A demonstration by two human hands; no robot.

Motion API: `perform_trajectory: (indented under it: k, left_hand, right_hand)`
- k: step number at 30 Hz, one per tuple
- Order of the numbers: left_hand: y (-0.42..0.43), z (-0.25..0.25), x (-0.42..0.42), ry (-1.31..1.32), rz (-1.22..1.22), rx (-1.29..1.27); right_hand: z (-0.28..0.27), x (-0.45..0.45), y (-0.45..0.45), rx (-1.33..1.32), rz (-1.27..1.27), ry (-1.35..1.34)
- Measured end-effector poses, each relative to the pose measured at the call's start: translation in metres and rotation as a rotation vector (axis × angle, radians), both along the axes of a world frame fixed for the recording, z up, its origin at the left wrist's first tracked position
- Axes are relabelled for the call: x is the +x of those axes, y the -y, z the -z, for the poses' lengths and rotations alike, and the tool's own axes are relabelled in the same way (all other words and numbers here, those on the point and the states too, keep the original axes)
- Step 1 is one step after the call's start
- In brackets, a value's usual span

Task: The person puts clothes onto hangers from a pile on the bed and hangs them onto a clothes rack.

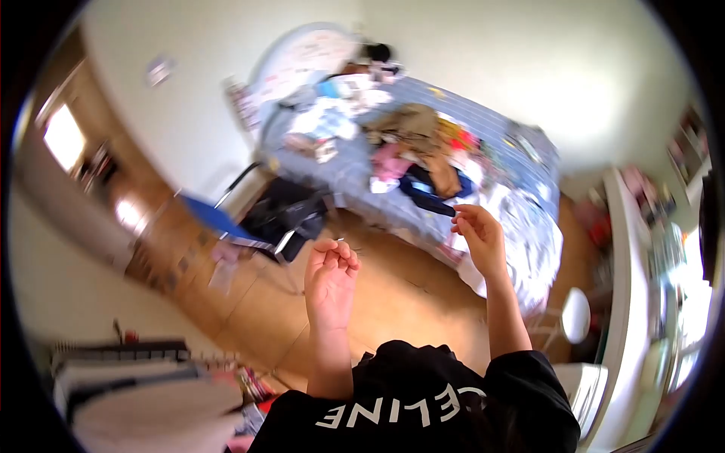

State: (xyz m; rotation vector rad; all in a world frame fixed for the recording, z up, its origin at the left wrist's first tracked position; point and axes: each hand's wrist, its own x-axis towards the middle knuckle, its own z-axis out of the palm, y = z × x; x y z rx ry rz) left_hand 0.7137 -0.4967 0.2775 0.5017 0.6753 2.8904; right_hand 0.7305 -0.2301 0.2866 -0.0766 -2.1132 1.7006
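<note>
My left hand is raised over the floor with its palm turned up and its fingers loosely bent. Nothing shows in the palm. To the right, my right hand is held up before the bed's near edge, fingers partly bent and apart. A dark blue garment on the bed appears just past its fingertips; I cannot tell whether they touch. The bed carries a brown garment, a pink cloth, white clothes and a crumpled pale cover. The picture is blurred.
A blue folding chair with a black bag stands left of the bed. A white round-topped stool is at the right, beside a long white ledge. Hanging clothes fill the lower left. Tiled floor lies below my hands.
</note>
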Motion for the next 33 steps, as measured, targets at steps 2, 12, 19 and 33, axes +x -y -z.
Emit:
perform_trajectory:
  k: [2,12,19,33]
  left_hand:
    - [-0.06,-0.003,-0.019,0.005,0.169,-0.054]
    - [-0.267,0.007,-0.065,0.056,0.732,-0.12]
    - [-0.354,0.024,-0.151,0.07,0.787,-0.19]
    - [-0.562,0.106,-0.248,0.337,0.893,-0.346]
  right_hand:
    - [0.011,0.028,-0.055,-0.026,0.191,-0.017]
    - [0.027,0.118,-0.18,-0.087,0.716,0.034]
    - [0.06,0.075,-0.247,-0.146,0.826,0.053]
    - [0.135,0.028,-0.411,-0.317,0.98,0.24]
